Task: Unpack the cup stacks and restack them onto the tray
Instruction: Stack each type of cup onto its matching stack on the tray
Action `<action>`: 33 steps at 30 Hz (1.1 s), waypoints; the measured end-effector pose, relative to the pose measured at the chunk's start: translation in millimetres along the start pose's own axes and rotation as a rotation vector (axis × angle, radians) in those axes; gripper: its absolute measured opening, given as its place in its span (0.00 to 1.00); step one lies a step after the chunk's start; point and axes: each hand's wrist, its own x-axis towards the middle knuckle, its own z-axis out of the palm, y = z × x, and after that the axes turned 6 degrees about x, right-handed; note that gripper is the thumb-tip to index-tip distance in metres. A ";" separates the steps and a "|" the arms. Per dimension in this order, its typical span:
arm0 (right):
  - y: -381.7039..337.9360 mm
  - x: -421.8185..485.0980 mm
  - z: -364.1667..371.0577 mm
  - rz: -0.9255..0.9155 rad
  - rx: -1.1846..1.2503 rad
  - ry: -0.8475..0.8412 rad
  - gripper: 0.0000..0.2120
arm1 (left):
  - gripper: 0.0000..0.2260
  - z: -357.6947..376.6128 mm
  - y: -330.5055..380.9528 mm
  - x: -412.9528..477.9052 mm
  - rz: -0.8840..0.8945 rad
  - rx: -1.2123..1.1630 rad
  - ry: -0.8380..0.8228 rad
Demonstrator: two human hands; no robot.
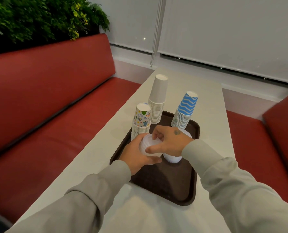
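Observation:
A dark brown tray [173,185] lies on the white table. On it stand three upside-down cup stacks: a plain white stack [158,100], a blue zigzag stack [184,111] and a stack with colourful drawings [141,121] at the tray's left edge. Over the tray's middle my left hand [138,155] grips a short stack of white plastic cups [150,145] from the left. My right hand [170,140] pinches the rim end of that same stack from the right. Under my right hand a second short white cup stack [172,159] rests on the tray.
The white table [92,165] is narrow and runs away from me towards a window with blinds. Red bench seats [44,105] flank it on both sides. Green plants [39,17] sit behind the left bench back.

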 end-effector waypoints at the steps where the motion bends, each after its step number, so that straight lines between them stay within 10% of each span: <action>1: 0.7 0.4 -0.4 0.002 0.014 0.001 0.21 | 0.33 -0.3 -1.0 -0.2 -0.003 0.000 0.002; 15: 31.6 -7.8 -71.0 0.133 0.100 0.281 0.19 | 0.37 4.5 -11.1 7.1 -0.044 0.076 0.056; 33: 69.6 8.1 -33.9 0.300 -0.001 0.198 0.24 | 0.38 -1.0 -21.3 11.6 -0.057 0.119 0.081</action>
